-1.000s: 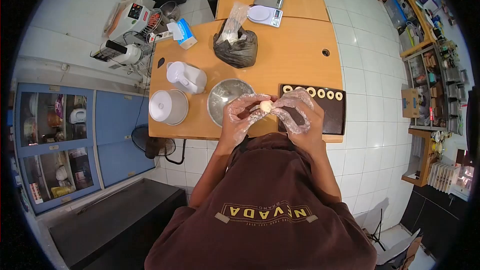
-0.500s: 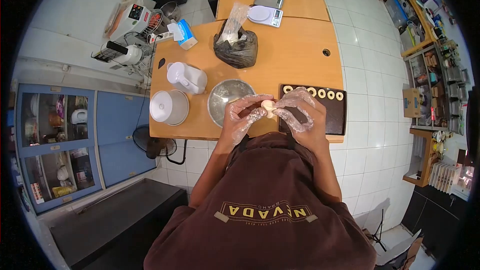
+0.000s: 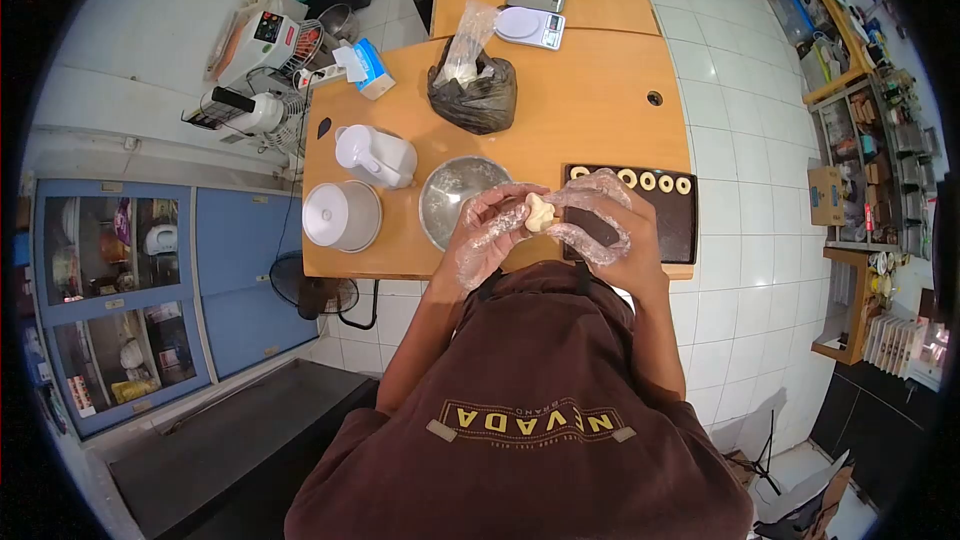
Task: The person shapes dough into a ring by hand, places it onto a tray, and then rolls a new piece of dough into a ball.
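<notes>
Between my two floury hands is a small pale lump of dough (image 3: 540, 213), held up over the table's front edge. My left hand (image 3: 490, 232) has its fingers curled around the dough's left side. From the other side, the fingertips and thumb of my right hand (image 3: 605, 215) pinch it. Behind my left hand stands a metal bowl (image 3: 450, 190) dusted with flour. Partly under my right hand lies a dark baking tray (image 3: 675, 230), with a row of dough rings (image 3: 646, 181) along its far edge; some are hidden by my hand.
A lidded white tub (image 3: 340, 215) and a white pitcher (image 3: 375, 157) stand left of the bowl. Farther back on the table (image 3: 590, 90) are a black plastic bag (image 3: 475, 100), a blue carton (image 3: 370, 70) and a digital scale (image 3: 530, 27). A fan (image 3: 310, 290) stands by the left edge.
The dough has turned and its shape looks different, more folded. My left fingers have curled further around it. The view has shifted slightly.
</notes>
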`<state>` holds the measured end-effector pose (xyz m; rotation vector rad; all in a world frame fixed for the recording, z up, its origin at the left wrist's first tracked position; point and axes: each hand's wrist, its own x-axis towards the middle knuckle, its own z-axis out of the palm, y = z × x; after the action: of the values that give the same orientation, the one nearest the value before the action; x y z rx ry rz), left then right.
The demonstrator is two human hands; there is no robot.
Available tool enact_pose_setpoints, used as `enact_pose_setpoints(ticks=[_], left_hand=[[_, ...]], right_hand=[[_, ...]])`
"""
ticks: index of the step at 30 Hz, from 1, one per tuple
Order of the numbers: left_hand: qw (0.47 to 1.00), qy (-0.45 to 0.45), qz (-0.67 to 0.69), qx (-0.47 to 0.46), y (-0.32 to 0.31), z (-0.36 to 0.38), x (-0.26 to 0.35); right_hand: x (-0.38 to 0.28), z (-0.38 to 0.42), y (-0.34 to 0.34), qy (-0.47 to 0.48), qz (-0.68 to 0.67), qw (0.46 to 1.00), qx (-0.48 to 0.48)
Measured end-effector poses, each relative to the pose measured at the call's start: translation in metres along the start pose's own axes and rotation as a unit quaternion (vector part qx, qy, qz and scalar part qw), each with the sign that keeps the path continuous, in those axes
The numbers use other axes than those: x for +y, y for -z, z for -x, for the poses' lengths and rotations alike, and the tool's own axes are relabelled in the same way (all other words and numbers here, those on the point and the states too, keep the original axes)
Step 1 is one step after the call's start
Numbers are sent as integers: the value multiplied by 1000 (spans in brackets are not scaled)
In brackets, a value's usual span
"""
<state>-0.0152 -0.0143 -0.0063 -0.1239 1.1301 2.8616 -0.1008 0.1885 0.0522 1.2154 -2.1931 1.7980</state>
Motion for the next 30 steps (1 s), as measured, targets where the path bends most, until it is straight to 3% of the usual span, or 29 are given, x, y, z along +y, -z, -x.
enact_pose_setpoints(ticks=[10,16,19,30], left_hand=[[1000,23,-4,-16,4,-1,4],[999,29,41,-1,8,0,1],[999,45,15,15,4,0,4],[994,104,-13,8,-5,-1,11]], right_hand=[[10,5,-10,-3,36,999,18],[-7,-7,-9,-52,-62,997,15],[3,-5,-4,4,-25,999,-24],[14,6,-8,2,20,1000,-18]])
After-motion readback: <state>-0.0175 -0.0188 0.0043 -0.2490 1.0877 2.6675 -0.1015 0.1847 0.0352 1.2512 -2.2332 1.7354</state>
